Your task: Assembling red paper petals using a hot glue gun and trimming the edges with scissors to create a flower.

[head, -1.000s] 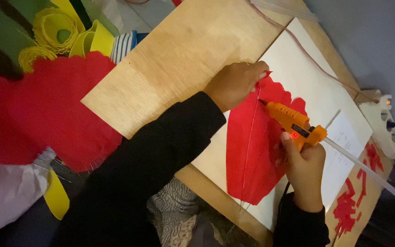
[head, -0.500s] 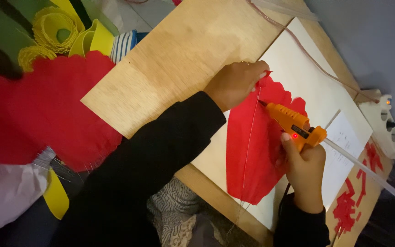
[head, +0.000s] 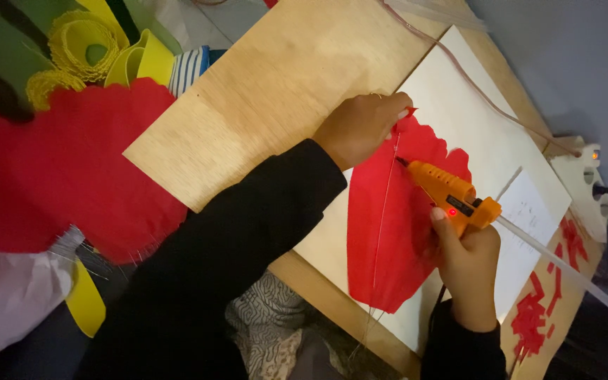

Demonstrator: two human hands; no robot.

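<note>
Right hand (head: 467, 271) wrapped tight around the grip of an orange plastic glue gun (head: 452, 197) with a small red light lit on its side — nozzle points up-left from the hand, its tip on or just above a big red scalloped paper petal (head: 395, 232); can't tell if it touches. A pale glue stick (head: 564, 271) sticks out of the gun's back, running down-right past the hand. Left hand (head: 360, 130) curled narrow, fingers pinching the petal's top edge, just up-left of the nozzle. A thin wire (head: 385, 211) runs down the petal from under the left hand, lengthwise. The petal lies on a white card sheet (head: 459, 105), which sits on a pale wooden board (head: 262, 91) under both hands. Right of the right hand — red paper scraps (head: 533, 320) and a white power strip (head: 585, 183). Far left of the left hand, another large red scalloped paper piece (head: 72, 176) and yellow foam rolls (head: 82, 46).
</note>
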